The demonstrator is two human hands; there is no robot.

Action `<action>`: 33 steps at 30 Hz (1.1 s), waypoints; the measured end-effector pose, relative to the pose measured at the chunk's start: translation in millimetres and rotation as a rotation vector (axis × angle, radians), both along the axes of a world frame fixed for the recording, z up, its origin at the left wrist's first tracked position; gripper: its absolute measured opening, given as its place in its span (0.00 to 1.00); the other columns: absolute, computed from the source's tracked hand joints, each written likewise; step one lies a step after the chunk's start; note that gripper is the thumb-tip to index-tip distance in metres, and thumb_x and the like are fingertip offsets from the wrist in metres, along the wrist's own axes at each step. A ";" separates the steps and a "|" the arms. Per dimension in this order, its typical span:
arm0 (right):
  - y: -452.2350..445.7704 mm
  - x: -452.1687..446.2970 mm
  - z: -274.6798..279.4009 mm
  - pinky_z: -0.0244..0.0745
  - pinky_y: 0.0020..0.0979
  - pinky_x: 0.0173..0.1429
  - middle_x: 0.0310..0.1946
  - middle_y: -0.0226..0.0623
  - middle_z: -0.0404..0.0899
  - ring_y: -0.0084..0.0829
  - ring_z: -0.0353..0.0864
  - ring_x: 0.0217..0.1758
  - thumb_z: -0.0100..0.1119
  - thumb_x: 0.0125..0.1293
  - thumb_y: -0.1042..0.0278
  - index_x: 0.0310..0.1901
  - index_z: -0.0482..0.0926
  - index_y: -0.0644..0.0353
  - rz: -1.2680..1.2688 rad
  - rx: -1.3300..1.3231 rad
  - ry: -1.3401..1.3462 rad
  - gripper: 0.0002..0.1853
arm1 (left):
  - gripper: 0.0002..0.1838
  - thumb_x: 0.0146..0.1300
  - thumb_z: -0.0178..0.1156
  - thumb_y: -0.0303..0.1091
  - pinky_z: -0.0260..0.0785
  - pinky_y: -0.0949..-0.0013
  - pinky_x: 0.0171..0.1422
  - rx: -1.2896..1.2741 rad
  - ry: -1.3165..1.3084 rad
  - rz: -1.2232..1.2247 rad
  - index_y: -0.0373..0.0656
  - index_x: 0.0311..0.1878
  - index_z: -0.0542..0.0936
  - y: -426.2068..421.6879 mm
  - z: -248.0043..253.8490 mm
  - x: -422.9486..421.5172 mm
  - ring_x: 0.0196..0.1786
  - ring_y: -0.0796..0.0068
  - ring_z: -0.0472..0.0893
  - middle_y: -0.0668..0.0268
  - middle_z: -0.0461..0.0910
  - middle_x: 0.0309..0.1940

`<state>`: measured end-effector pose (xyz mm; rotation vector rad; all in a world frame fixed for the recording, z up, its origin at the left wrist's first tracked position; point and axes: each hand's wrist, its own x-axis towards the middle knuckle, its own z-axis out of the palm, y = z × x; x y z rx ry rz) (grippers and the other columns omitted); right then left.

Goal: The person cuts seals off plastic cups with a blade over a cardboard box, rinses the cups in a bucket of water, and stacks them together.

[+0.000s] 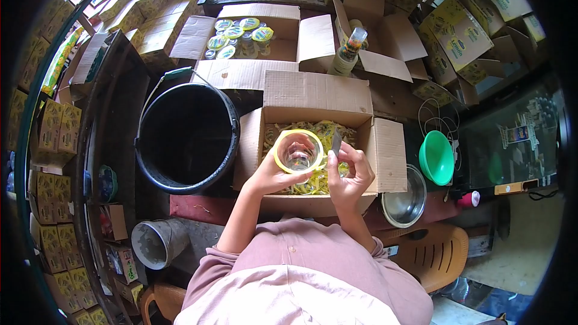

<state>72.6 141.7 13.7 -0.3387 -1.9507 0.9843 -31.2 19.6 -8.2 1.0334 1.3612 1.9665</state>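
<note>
My left hand [271, 173] is wrapped round a clear plastic cup [299, 159] with a yellow rim, its open top facing me. Just to the right, my right hand [348, 174] pinches a small flat dark blade [336, 139] that points upward beside the rim. Whether the blade touches the cup I cannot tell. Both hands are over an open cardboard box [319, 91] holding a heap of yellow plastic strips [310, 189]. The hands and cup hide part of the heap.
A black bucket [186, 135] stands left of the box. Behind are a carton of lidded cups [233, 37] and a bottle [347, 54]. On the right sit a green bowl [436, 157] and a metal basin [404, 201]. A grey bucket [158, 244] is low on the left.
</note>
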 end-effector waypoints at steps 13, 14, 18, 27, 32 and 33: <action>-1.2 5.4 -1.3 0.71 0.22 0.33 0.25 0.32 0.76 0.22 0.76 0.27 0.62 0.48 0.83 0.39 0.77 0.62 0.024 0.017 0.077 0.14 | 0.35 0.48 0.67 0.25 0.63 0.71 0.57 0.045 -0.115 0.081 0.41 0.59 0.60 -5.2 -1.5 2.3 0.54 0.74 0.68 0.63 0.66 0.50; -2.9 6.5 -0.6 0.71 0.21 0.34 0.25 0.32 0.75 0.21 0.76 0.28 0.62 0.49 0.84 0.39 0.76 0.63 0.042 0.028 0.064 0.14 | 0.35 0.48 0.66 0.25 0.62 0.70 0.58 0.052 -0.113 0.085 0.41 0.60 0.60 -5.4 -1.3 2.6 0.54 0.74 0.68 0.63 0.66 0.51; -13.0 6.7 0.9 0.70 0.21 0.34 0.26 0.32 0.75 0.20 0.75 0.29 0.62 0.49 0.84 0.38 0.76 0.63 0.063 -0.008 0.056 0.13 | 0.35 0.51 0.64 0.25 0.60 0.68 0.61 0.064 -0.065 0.105 0.41 0.61 0.57 -6.3 -6.8 3.6 0.56 0.71 0.67 0.61 0.65 0.53; -17.1 4.7 6.9 0.68 0.21 0.30 0.25 0.33 0.76 0.22 0.75 0.26 0.63 0.47 0.84 0.37 0.78 0.63 0.035 0.093 0.082 0.13 | 0.38 0.52 0.63 0.24 0.58 0.65 0.64 0.047 0.107 0.095 0.42 0.62 0.52 -6.4 4.0 11.4 0.58 0.67 0.66 0.57 0.64 0.54; -16.6 5.5 7.0 0.71 0.23 0.30 0.25 0.36 0.77 0.25 0.77 0.26 0.63 0.46 0.84 0.36 0.79 0.63 0.004 0.082 0.080 0.13 | 0.39 0.51 0.63 0.24 0.58 0.63 0.64 -0.021 0.186 0.105 0.43 0.62 0.50 -7.2 2.4 11.9 0.58 0.66 0.67 0.56 0.65 0.53; -16.6 5.8 7.3 0.72 0.24 0.31 0.26 0.37 0.78 0.26 0.78 0.26 0.63 0.46 0.84 0.36 0.80 0.64 -0.003 0.077 0.083 0.12 | 0.39 0.51 0.63 0.24 0.58 0.63 0.64 -0.041 0.190 0.103 0.43 0.62 0.50 -7.9 2.8 12.7 0.59 0.65 0.66 0.56 0.65 0.53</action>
